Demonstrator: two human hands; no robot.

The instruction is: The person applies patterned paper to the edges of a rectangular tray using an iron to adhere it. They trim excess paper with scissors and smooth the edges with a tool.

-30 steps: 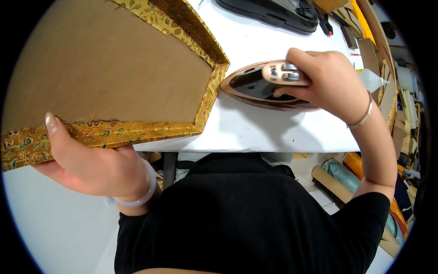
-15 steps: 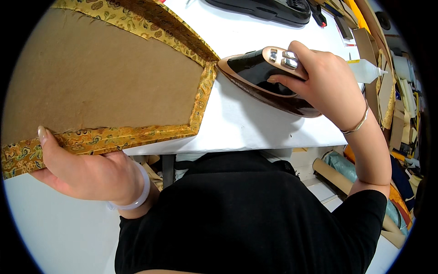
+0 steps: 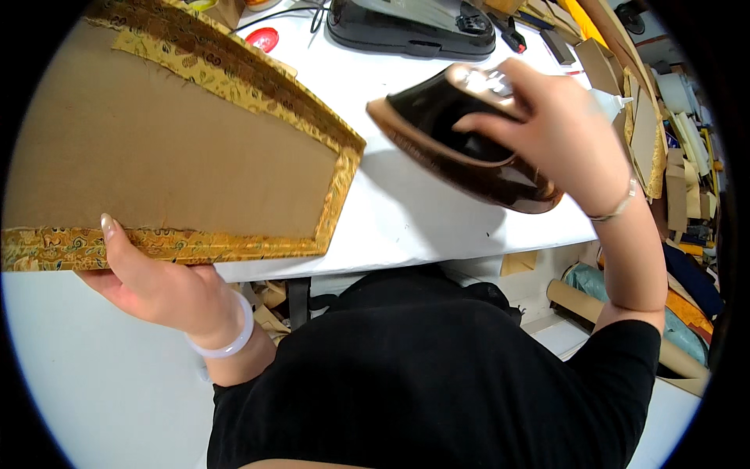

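Note:
My left hand (image 3: 160, 289) grips the near edge of a large brown panel (image 3: 172, 164), thumb on top and fingers underneath. Gold patterned brocade (image 3: 234, 244) wraps the panel's borders, and along the far side its strip has a frayed edge. My right hand (image 3: 558, 129) is closed round the handle of a black and copper-brown iron (image 3: 461, 141). The iron's tip points left, a short gap away from the panel's right corner. A shadow lies under the iron on the white tabletop, and the iron looks slightly blurred.
A black iron base (image 3: 410, 31) with a cord stands at the table's back, beside a red round dish (image 3: 262, 39). A white squeeze bottle (image 3: 609, 103) is behind my right wrist. Boards and scraps crowd the right side; a cardboard roll (image 3: 582, 306) lies below the table.
The iron has come away from the panel's corner and appears raised, its tip now apart from the brocade. My view has shifted, showing more of the table's back.

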